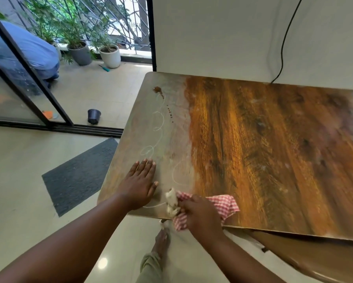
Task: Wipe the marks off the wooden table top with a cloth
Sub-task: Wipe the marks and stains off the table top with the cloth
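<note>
Gripping: right hand (202, 215) fingers curled round checked cloth (224, 205), near bench (273, 150) edge.
Left hand (140, 185): fingers straight, flat on bench beside chalk loops (158, 121).

Likely a home, a room opening onto a balcony: a sliding glass door (28, 84) at ten o'clock leads to potted plants (110, 56) by a metal grille (102, 17). Indoors, tiled floor (18, 170), a grey doormat (79, 176) and a wooden bench (253, 150).
</note>
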